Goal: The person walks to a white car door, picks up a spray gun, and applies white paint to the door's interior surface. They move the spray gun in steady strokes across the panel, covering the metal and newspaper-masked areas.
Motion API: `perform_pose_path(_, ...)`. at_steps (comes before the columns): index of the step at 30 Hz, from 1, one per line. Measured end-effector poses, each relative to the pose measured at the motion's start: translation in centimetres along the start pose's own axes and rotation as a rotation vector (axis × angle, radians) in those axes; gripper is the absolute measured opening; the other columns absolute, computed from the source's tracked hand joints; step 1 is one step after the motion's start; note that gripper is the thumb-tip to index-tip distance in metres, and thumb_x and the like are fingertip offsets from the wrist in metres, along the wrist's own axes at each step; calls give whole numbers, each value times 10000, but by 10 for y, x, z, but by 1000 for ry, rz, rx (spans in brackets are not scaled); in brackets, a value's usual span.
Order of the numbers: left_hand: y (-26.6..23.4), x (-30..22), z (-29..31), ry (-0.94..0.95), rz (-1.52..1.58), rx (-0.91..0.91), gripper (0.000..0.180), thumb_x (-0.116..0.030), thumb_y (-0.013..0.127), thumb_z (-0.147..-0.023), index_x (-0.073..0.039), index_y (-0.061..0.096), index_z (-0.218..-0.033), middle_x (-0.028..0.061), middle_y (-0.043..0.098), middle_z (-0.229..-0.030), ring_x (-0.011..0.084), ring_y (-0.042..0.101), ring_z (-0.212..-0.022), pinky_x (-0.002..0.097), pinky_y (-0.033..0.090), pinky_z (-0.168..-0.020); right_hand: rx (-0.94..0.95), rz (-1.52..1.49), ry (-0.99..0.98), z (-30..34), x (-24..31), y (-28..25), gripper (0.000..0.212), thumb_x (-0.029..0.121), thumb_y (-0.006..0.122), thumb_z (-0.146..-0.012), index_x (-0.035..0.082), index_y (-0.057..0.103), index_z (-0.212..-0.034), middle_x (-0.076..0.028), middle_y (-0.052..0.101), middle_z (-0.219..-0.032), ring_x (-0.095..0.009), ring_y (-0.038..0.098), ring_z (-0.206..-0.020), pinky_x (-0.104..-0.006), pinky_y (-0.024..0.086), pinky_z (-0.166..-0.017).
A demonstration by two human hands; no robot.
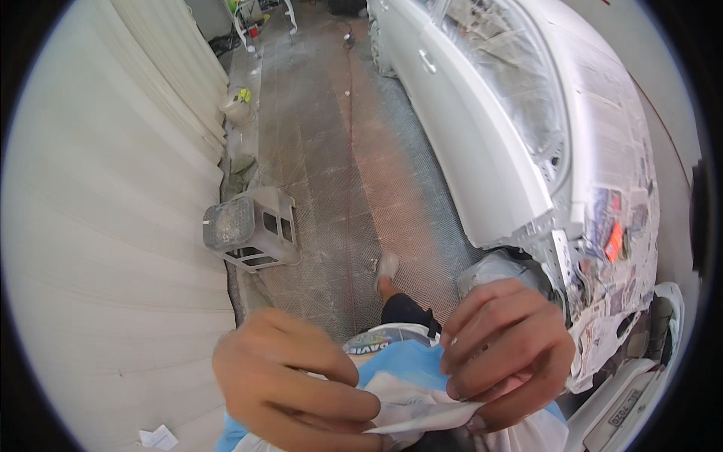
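Close to my body, both hands come together over a thin white piece [425, 416] of what looks like cloth or paper; I cannot tell which. My left hand [294, 380], slightly blurred, has its fingers curled and pinched at the piece's left end. The fingers of my right hand [512, 354] bend round to the thumb, pinching the right end. Between the hands the white piece stretches out, its lower edge fairly straight. Behind it is my light blue and white clothing [410, 364].
To the right stands a white car body [474, 143], its window masked with plastic and its end with newspaper [614, 290]. A grey stool [252, 226] lies tipped by the white curtain [105, 211]. A bucket [237, 109] stands beyond it. A thin hose [349, 151] runs along the floor.
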State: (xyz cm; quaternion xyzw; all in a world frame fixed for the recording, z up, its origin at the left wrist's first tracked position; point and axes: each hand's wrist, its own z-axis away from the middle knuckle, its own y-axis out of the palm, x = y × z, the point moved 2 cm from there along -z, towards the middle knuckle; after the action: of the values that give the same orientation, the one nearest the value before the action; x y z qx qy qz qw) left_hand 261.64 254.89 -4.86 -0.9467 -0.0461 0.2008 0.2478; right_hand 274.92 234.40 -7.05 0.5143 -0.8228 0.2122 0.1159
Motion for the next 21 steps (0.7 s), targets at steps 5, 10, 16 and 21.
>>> perform_pose_path(5, -96, 155, 2, -92, -304, -234, 192, -134, 809, -939, -238, 778, -1097, -16, 716, -1024, 181, 612, -847, 288, 493, -637, -192, 36, 13, -47, -171, -80, 130, 199, 664, -1098, 144, 746, -1014, -48, 758, -978, -210, 693, -852, -365, 564, -769)
perform_pose_path(10, -172, 279, 3, -160, -561, -617, 269, -150, 766, -997, -318, 687, -1192, -80, 608, -980, 149, 537, -832, 292, 448, -729, -651, -92, 230, -125, -312, -105, 198, 201, 756, -1021, 168, 652, -1185, -4, 732, -1011, -226, 693, -874, -340, 545, -691)
perform_pose_path(16, -291, 445, 46, 132, -646, -837, 291, -165, 699, -1077, -261, 672, -1350, -98, 589, -1040, 97, 542, -763, 257, 447, -697, -598, -176, -167, -166, -534, -174, 284, 68, 743, -994, 142, 701, -1265, 34, 718, -1029, -176, 692, -778, -340, 550, -639)
perform_pose_path(21, -409, 586, 106, 400, -937, -797, 320, -145, 597, -1138, -216, 621, -1449, -105, 547, -1069, 61, 531, -736, 234, 449, -651, -679, 55, -476, -194, -721, -209, 321, -21, 700, -979, 103, 723, -1274, 69, 676, -1183, -109, 617, -686, -284, 478, -580)
